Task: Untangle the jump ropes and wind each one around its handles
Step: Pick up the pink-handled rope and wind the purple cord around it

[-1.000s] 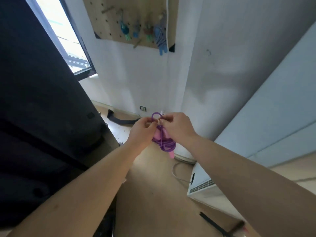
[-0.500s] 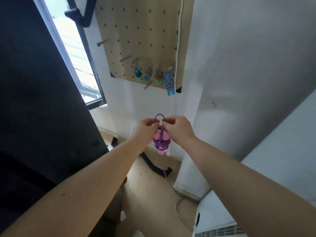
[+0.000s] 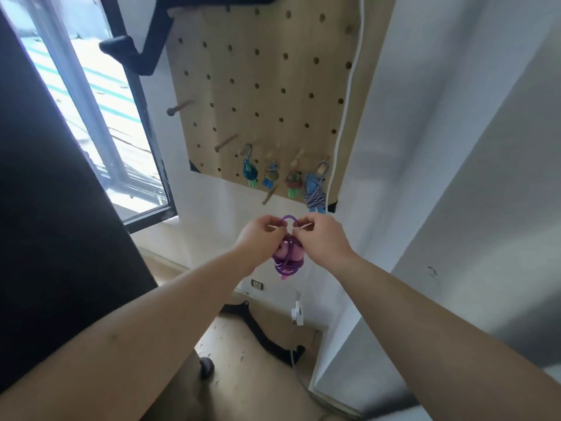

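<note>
Wooden pegboard (image 3: 258, 86) on the wall already carried four wound jump ropes (image 3: 314, 189). Just below, left hand (image 3: 258, 241) and right hand (image 3: 324, 241) pinched a white tie (image 3: 303, 227) at the wound purple jump rope (image 3: 287, 264) (loop upward). Probably only hanging remained.

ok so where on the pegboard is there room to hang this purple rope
Free: the upper left peg, the middle peg just left of the teal bundle, and the low peg beneath the row. Crowded: the bottom row, four bundles side by side up to the white cord.
</note>
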The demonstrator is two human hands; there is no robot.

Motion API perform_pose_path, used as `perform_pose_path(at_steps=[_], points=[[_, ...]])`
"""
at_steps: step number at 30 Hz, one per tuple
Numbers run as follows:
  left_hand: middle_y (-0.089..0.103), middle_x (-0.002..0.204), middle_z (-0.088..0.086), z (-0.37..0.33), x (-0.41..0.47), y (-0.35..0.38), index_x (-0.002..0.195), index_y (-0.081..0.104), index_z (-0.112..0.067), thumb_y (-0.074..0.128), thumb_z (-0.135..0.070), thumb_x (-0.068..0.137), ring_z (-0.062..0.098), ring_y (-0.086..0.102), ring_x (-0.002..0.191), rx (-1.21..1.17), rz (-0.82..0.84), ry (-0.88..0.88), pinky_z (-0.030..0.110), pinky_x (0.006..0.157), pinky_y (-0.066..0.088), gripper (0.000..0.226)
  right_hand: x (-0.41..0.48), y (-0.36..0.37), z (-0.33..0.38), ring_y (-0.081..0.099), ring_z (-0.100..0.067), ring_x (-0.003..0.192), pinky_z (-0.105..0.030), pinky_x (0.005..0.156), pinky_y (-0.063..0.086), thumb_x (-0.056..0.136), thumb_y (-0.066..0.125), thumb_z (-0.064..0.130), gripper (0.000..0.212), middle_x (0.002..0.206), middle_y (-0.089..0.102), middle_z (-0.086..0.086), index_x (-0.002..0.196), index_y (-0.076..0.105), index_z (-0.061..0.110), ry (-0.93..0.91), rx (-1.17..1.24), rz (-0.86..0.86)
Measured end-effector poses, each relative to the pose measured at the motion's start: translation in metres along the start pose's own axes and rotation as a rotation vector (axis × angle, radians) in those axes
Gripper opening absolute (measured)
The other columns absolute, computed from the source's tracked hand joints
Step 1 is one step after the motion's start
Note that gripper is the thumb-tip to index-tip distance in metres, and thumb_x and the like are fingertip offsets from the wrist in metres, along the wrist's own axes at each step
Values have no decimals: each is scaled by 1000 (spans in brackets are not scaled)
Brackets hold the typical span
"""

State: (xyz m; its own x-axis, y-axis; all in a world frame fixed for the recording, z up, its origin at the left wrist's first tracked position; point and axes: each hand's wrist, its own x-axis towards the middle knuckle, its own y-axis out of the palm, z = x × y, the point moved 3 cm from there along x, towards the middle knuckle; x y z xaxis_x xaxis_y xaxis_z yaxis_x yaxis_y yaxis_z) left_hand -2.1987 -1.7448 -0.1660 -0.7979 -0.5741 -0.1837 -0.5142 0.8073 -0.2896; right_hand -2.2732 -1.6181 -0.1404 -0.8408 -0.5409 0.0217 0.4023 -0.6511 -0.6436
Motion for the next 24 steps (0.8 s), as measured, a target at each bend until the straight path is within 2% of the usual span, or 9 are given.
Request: perform_pose_path(at_steps=[5, 8, 14, 20, 24], points=[[74, 92, -3, 14, 59, -6, 91, 64, -31, 61, -23, 93, 17, 71, 89, 31, -29, -57, 42, 83, 61, 9, 65, 25, -10, 69, -17, 87, -34, 81, 57, 91, 65, 25, 12, 89, 74, 1, 95, 75, 19, 28, -26, 64], [73, 90, -6, 19, 92, -11, 91, 64, -31, 61, -22, 94, 13, 70, 84, 54, -54, -81, 35, 82, 61, 10, 105, 41, -17, 69, -20, 88, -36, 82, 57, 90, 65, 23, 12, 88, 75, -2, 91, 76, 18, 31, -29, 124], [70, 93, -6, 26, 165, -26, 93, 64, -30, 63, -22, 93, 11, 68, 81, 213, -82, -111, 27, 74, 59, 8, 180, 73, -25, 67, -19, 90, -24, 72, 42, 91, 64, 25, 14, 93, 75, 0, 97, 75, 19, 49, -64, 183], [70, 94, -3, 53, 228, -32, 79, 62, -34, 64, -18, 92, 16, 69, 81, 286, -82, -182, 28, 72, 61, 20, 228, 104, -44, 63, -17, 84, -22, 73, 40, 94, 63, 23, 14, 94, 72, -1, 100, 75, 17, 83, -88, 203], [69, 92, 0, 73, 265, -22, 90, 66, -25, 57, -14, 93, 18, 67, 79, 379, -49, -201, 29, 69, 58, 15, 254, 126, -64, 65, -21, 87, -24, 73, 43, 93, 64, 24, 12, 95, 74, -3, 95, 74, 19, 168, -102, 198]])
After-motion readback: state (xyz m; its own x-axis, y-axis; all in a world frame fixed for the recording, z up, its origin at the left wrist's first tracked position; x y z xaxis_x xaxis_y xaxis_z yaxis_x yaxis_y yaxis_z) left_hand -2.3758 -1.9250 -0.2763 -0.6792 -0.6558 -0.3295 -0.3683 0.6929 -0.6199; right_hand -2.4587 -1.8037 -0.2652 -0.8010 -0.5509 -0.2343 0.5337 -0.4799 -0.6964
